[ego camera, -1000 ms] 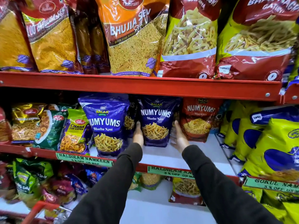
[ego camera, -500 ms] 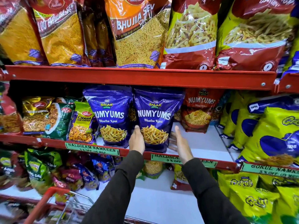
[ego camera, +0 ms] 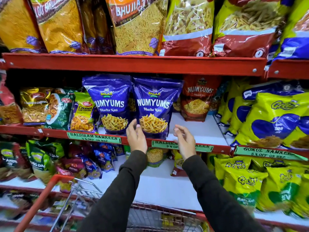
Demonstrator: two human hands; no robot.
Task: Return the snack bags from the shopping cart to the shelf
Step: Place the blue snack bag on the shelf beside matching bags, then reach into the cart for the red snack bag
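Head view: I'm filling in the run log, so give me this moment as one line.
stage: bag placed | right purple bag: upright on middle shelf | left hand: open, empty | right hand: open, empty | cart: below

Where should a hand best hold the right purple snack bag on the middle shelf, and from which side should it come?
Probably by both side edges near the bottom. The right purple bag stands upright facing front, wide and flat. White shelf on its right is bare, but its twin touches its left edge, so come from the front.
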